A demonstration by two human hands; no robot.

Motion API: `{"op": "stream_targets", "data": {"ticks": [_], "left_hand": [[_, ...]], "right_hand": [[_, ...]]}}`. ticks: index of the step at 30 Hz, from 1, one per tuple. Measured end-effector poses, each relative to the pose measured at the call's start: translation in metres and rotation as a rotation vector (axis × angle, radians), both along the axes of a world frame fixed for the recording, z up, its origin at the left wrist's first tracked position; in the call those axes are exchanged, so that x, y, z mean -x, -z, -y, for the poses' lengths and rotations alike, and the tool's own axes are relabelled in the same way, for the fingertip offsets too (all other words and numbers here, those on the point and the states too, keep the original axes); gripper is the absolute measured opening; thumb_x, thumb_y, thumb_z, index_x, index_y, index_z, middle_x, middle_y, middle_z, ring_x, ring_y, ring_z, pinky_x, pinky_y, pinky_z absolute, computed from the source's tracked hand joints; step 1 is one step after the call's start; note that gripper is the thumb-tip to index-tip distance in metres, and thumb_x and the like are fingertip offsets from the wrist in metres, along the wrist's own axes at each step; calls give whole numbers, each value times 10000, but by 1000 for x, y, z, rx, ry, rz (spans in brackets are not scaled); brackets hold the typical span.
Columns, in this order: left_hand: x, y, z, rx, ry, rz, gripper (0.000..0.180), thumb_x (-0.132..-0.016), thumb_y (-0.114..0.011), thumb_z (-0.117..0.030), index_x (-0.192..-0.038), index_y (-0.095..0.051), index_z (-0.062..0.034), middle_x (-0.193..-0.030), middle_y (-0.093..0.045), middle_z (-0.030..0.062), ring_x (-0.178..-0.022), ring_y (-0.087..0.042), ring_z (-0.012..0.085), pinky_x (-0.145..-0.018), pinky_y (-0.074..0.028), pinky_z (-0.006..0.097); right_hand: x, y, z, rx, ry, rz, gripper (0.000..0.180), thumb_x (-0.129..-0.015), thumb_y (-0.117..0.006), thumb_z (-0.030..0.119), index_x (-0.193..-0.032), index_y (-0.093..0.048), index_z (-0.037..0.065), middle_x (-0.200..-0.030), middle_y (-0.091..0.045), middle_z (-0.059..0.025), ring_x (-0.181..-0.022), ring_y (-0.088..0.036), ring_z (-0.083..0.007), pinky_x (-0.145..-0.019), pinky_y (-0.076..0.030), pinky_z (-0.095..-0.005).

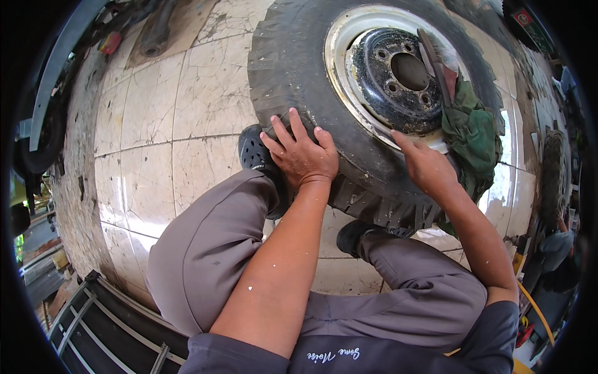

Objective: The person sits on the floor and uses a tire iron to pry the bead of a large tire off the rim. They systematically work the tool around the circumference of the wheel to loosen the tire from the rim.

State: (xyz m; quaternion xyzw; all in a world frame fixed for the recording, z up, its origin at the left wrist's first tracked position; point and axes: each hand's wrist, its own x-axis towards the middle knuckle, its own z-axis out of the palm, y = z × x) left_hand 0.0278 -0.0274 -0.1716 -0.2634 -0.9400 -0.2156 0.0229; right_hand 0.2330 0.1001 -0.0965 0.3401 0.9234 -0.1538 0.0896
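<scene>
Left hand (306, 154) is resting spread on the tyre (294, 59). Right hand (428, 168) is touching the rim (335, 57), most fingers hidden, grip unclear.

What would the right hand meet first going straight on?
Likely the white wheel rim: the right hand appears to touch or nearly touch it, depth being unclear. The black wheel disc lies just beyond.

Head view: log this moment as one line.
left hand: spread at tyre; right hand: at white rim; brush: over rim; green cloth: over tyre
</scene>
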Motion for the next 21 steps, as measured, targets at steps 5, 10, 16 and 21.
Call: {"op": "stream_targets", "data": {"ticks": [5, 10, 16, 21], "left_hand": [[2, 3, 1, -7, -6, -29, 660, -920, -538, -382, -1526, -457, -133, -1594, -338, 247, -1424, -258, 592, -1139, -319, 626], [1, 1, 1, -16, -7, -27, 663, -913, -545, -379, -1522, -463, -133, -1587, -344, 249, -1420, -261, 592, -1138, -325, 629], [0, 2, 1, -21, -5, -24, 664, -912, -546, -375, -1525, -461, -133, -1590, -336, 252, -1421, -258, 594, -1137, -322, 637], [0, 4, 1, -23, -6, -27, 662, -917, -545, -374, -1528, -458, -135, -1594, -329, 253, -1428, -245, 595, -1139, -316, 641]], "right_hand": [[8, -8, 5, -13, -14, -3, 535, -987, -490, 131, -1496, -441, 286, -1011, -676, -206, -842, -683, -447, -724, -544, -550], [9, -10, 5, -13, 5, 44, 535, -993, -482, 134, -1504, -443, 289, -1022, -678, -209, -851, -680, -453, -737, -542, -544], [6, -10, 4, 1, -13, 13, 540, -993, -480, 134, -1510, -441, 287, -1029, -679, -211, -859, -684, -451, -749, -547, -535], [6, -11, 4, -4, -21, 32, 534, -997, -480, 140, -1506, -444, 298, -1027, -678, -211, -860, -683, -450, -751, -548, -536]]}}
